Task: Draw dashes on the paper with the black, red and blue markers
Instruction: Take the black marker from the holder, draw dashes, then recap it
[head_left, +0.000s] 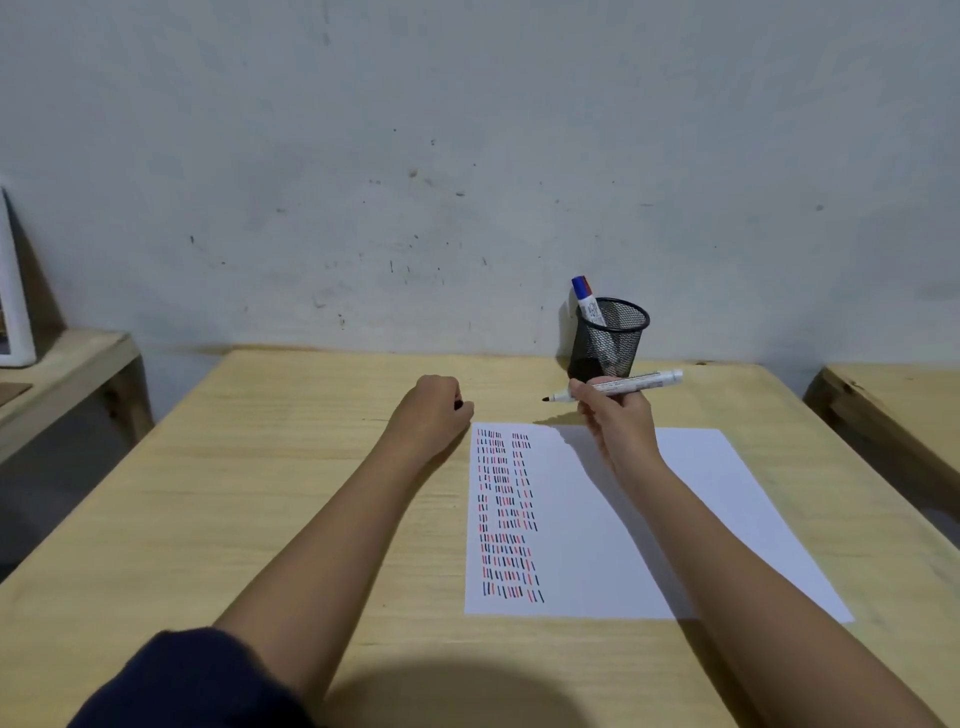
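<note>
A white sheet of paper (613, 525) lies on the wooden table (260, 493), with rows of black, red and blue dashes (506, 514) down its left part. My right hand (615, 415) hovers over the sheet's far edge and holds an uncapped black marker (623, 384), its tip pointing left. To the left of the paper's far corner, my left hand (434, 410) rests as a fist on the table, and a small black piece, apparently the cap (458, 404), peeks out between its fingers. A blue-capped marker (584, 299), with a sliver of red behind it, stands in the mesh cup (610, 338).
The black mesh cup stands at the table's far edge against the grey wall. A lower wooden bench (62, 374) with a white frame (15, 301) on it is at the left. Another wooden surface (898, 405) is at the right.
</note>
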